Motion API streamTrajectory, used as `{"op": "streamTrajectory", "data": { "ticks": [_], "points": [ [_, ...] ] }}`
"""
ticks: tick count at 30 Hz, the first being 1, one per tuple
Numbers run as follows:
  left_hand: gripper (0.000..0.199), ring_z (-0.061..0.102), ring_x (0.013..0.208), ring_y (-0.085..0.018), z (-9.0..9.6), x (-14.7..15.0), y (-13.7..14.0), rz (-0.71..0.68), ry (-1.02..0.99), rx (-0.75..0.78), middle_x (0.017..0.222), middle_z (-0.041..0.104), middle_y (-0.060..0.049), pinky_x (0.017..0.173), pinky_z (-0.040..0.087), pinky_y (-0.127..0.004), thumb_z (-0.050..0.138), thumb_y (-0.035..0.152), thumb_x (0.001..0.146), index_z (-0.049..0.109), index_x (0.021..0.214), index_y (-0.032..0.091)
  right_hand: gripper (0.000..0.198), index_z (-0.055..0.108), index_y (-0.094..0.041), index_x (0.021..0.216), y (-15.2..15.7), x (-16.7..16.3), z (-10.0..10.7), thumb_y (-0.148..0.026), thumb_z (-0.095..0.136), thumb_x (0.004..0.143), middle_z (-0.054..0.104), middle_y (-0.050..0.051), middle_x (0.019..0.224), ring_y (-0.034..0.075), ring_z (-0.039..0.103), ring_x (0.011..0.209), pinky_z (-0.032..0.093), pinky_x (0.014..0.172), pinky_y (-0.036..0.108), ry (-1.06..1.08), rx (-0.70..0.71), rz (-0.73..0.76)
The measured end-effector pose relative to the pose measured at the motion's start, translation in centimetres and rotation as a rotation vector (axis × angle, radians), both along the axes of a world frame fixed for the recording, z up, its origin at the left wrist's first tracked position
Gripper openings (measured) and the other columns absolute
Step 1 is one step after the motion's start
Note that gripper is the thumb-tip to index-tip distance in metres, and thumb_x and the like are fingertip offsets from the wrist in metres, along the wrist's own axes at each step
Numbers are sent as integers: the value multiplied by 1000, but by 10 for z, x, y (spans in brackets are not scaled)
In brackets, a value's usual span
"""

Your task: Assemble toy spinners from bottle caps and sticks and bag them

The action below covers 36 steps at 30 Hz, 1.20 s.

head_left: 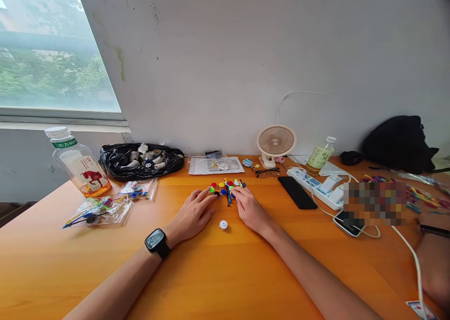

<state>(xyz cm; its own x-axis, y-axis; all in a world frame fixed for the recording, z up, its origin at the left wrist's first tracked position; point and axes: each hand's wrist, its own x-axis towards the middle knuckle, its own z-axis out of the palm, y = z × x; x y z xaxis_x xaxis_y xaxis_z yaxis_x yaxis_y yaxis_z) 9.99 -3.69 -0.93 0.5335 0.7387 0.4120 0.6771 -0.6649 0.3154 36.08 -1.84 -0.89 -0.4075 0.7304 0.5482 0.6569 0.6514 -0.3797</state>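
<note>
A small cluster of coloured round pieces [221, 185], in red, green, yellow, blue and black, lies on the table between my hands. My left hand [195, 213] rests on its left side, fingers stretched out, the tips at a green piece [211, 189] and a black piece [217, 194]. On the other side, my right hand [251, 210] reaches its fingers over the cluster's right part, beside some thin blue and yellow strips [228, 195]. I see nothing held in it, though its fingertips partly cover the pieces. Nearer to me sits one white round piece [223, 225], apart from both hands.
Clear bags of small parts [101, 212], a tea bottle [80, 165] and a black bag of scraps [116, 163] stand left. Behind are papers [197, 166], glasses [267, 172] and a fan [277, 141]. A phone [297, 192], power strip [312, 187] and another person's arm [436, 259] are right.
</note>
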Motion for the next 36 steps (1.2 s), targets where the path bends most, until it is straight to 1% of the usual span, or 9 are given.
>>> {"op": "streamTrajectory", "data": {
  "ticks": [5, 7, 10, 12, 14, 17, 21, 27, 36],
  "points": [
    [41, 50, 138, -32, 1, 0, -1, -6, -15, -6, 163, 47, -6, 117, 47, -56, 52, 32, 106, 56, 147, 31, 51, 69, -17, 131, -3, -2, 3, 4, 38, 96, 67, 14, 125, 27, 61, 120, 54, 109, 48, -46, -18, 33],
    [44, 49, 140, -33, 1, -1, -1, -6, -26, -17, 164, 45, -6, 118, 46, -57, 52, 33, 106, 53, 150, 32, 51, 69, -18, 131, -4, -2, 4, 4, 38, 96, 67, 14, 125, 27, 61, 121, 54, 110, 48, -45, -16, 44],
    [61, 41, 149, -33, -1, -3, 5, -2, -71, -53, 168, 40, -9, 122, 40, -56, 55, 38, 104, 37, 162, 31, 52, 69, -18, 132, -6, -1, 4, 3, 39, 96, 67, 14, 127, 27, 60, 124, 53, 111, 49, -40, -8, 55],
    [73, 41, 150, -33, -1, -4, 13, 35, -117, -95, 165, 43, -12, 123, 39, -55, 59, 45, 102, 28, 166, 27, 52, 68, -18, 132, -7, -1, 5, 4, 38, 96, 67, 14, 128, 27, 60, 125, 53, 111, 48, -40, -10, 52],
    [79, 48, 144, -35, -1, -5, 24, 96, -152, -148, 159, 50, -15, 119, 43, -55, 62, 53, 99, 30, 165, 24, 50, 68, -17, 130, -8, -1, 7, 4, 39, 96, 67, 14, 127, 27, 60, 123, 54, 109, 47, -33, -6, 42],
    [83, 55, 135, -37, -1, -2, 40, 153, -167, -208, 151, 59, -16, 113, 48, -54, 68, 62, 92, 42, 159, 21, 44, 70, -18, 123, -10, 0, 12, 3, 41, 97, 69, 13, 120, 27, 62, 116, 56, 105, 45, -9, 18, 25],
    [77, 59, 131, -33, -3, 4, 53, 135, -192, -195, 143, 66, -12, 111, 49, -48, 74, 61, 88, 51, 151, 22, 39, 72, -18, 115, -18, 3, 20, 2, 45, 96, 71, 11, 111, 26, 64, 108, 57, 98, 43, 21, 53, 1],
    [70, 61, 124, -31, -6, 7, 53, 111, -174, -119, 136, 70, -9, 107, 50, -47, 71, 57, 92, 50, 151, 25, 34, 72, -18, 101, -26, 7, 23, 3, 47, 93, 72, 9, 100, 25, 65, 99, 57, 91, 41, 21, 36, -12],
    [58, 63, 118, -31, -6, 8, 49, 107, -163, -45, 128, 73, -9, 102, 52, -49, 69, 49, 96, 54, 146, 25, 37, 72, -20, 102, -26, 2, 23, 4, 45, 92, 72, 9, 101, 26, 65, 99, 58, 92, 43, 8, 25, -10]
  ]
}}
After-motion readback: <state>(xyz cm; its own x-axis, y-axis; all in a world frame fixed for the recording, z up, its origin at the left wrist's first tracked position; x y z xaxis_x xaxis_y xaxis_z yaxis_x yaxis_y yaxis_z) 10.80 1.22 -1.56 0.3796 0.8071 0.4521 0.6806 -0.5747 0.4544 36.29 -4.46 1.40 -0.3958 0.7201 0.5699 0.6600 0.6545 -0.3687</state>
